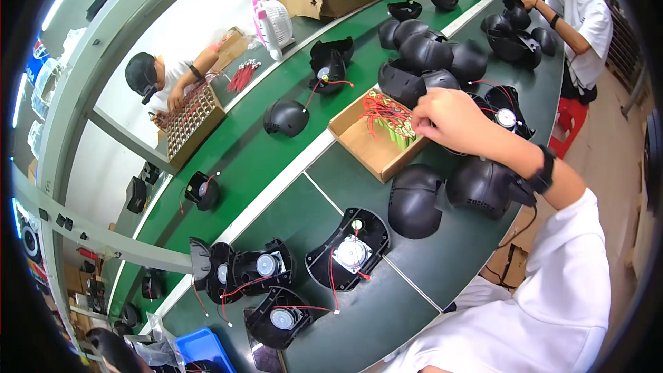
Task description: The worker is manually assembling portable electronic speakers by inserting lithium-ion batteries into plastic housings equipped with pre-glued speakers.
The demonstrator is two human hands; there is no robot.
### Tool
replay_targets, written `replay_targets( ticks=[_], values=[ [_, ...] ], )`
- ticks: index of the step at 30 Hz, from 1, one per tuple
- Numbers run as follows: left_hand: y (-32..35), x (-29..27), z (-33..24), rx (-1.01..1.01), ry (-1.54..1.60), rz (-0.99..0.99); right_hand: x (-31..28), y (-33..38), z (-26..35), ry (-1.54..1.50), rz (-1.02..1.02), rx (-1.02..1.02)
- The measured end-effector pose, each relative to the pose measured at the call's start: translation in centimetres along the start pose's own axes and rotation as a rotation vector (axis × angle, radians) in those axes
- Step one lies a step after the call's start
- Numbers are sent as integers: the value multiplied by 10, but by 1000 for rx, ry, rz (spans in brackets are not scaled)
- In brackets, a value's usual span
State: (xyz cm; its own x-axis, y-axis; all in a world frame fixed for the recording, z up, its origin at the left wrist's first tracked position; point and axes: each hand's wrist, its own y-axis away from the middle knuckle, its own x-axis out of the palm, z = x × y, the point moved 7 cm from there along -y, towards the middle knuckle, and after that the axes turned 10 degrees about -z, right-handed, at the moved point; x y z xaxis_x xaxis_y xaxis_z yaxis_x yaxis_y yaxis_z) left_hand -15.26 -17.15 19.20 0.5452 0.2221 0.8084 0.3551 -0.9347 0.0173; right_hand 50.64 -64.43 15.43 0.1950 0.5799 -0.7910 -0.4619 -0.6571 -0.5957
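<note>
My right hand (449,121) reaches over the right side of an open cardboard box (362,146), its fingers curled and pressed together. What they hold, if anything, is hidden. In the box lie green cylindrical cells (401,139) and a tangle of red wires (381,106). Black domed housings (416,200) stand just in front of the box. Nearer to me, an open black shell (352,252) lies with its round speaker facing up and red leads hanging out. Three similar speaker shells (283,318) sit to its left. My left hand is out of view.
A green conveyor belt (242,159) runs along the far side of the bench, carrying housings. Across it, a person (173,86) works at a box of parts (197,124). Another person (577,21) handles housings at upper right. A blue tray (207,349) sits at lower left.
</note>
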Motion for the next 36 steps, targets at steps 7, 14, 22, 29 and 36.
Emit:
replay_targets(
  ticks=[7, 14, 22, 29, 36],
  values=[
    [302, 102, 99, -980, 833, -11, 53, -7, -11, 208, 143, -171],
    [337, 40, 154, -715, -822, 591, 53, -9, -15, 248, 113, -183],
    [393, 72, 230, -910, -933, 847, 4, -41, -27, -960, 28, 410],
    [434, 85, 276, -1207, -849, 732, -26, -29, 19, -1394, 66, 394],
    [450, 118, 307, -698, -866, 1036, -26, 0, 86, -1697, 354, 384]
  ],
)
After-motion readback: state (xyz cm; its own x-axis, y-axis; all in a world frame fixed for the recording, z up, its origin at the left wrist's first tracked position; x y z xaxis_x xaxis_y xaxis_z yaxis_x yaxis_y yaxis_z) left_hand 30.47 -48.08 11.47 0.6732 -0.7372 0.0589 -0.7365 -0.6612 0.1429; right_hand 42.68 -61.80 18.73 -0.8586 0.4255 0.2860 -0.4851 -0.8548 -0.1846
